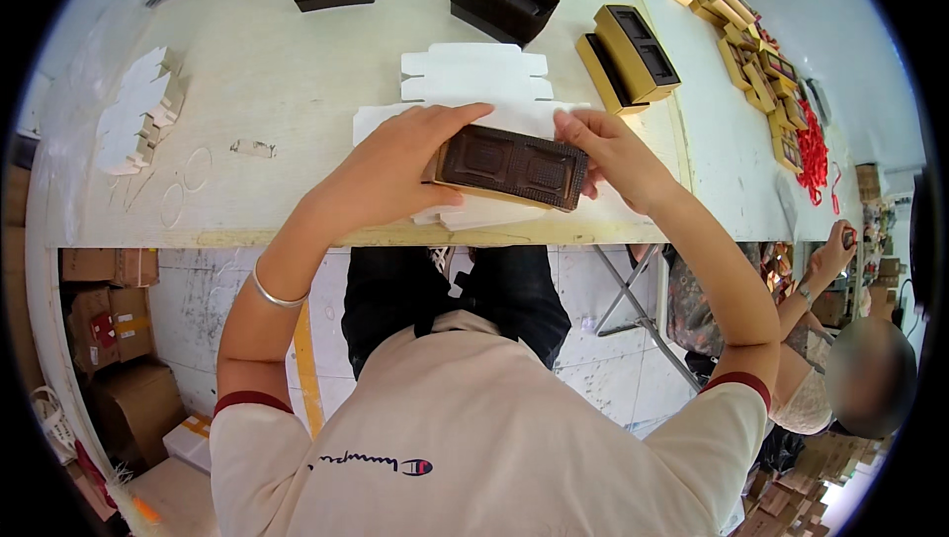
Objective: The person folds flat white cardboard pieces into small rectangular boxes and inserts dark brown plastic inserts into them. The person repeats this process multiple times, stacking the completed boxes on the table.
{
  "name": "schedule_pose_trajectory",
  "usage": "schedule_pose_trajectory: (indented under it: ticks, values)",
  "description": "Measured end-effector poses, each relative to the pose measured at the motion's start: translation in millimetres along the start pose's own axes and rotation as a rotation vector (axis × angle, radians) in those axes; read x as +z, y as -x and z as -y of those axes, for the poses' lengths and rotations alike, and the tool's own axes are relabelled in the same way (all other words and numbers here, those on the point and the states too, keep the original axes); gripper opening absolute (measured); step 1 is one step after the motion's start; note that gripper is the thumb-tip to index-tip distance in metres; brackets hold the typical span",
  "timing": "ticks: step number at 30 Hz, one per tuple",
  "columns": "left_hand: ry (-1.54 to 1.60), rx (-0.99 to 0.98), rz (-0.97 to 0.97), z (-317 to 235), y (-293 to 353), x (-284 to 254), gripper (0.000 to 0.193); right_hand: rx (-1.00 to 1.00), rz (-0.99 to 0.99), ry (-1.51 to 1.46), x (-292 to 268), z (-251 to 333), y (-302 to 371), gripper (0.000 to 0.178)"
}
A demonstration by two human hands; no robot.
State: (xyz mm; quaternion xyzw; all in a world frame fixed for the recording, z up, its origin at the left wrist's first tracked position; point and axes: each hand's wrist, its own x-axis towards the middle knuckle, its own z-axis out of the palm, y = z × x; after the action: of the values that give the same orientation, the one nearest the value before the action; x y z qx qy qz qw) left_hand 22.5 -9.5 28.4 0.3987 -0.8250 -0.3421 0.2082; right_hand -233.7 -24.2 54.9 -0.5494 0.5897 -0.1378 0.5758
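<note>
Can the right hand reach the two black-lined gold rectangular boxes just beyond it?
Likely yes: the right hand, at the brown plastic tray, is near the gold boxes; nothing stands between.

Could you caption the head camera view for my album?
Left hand grips a dark tray, right hand at its right end, over white cardboard.

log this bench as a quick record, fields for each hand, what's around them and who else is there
left hand: on the left end of a dark brown two-recess tray, gold edging below it
right hand: at the tray's right end
beneath: flat white cartons
beyond: dark brown containers
right: gold boxes with dark trays
far left: folded white card pieces
far right: gold box pile, red strands
others: another person's hand, lower right
</note>
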Motion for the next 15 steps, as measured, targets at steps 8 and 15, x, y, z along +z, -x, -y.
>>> schedule_pose_trajectory:
  ticks: [8, 15]
  values:
    - [0.009, 0.005, -0.037, 3.7, 2.0, 5.1, 0.080, -0.908, -0.055, 0.672, -10.6, -14.3, 23.6, 0.044]
    - [-0.173, 0.163, -0.055, 5.8, -5.0, 27.6, 0.074, -1.048, -0.030, 0.837, 2.0, -14.0, 10.3, 0.047]
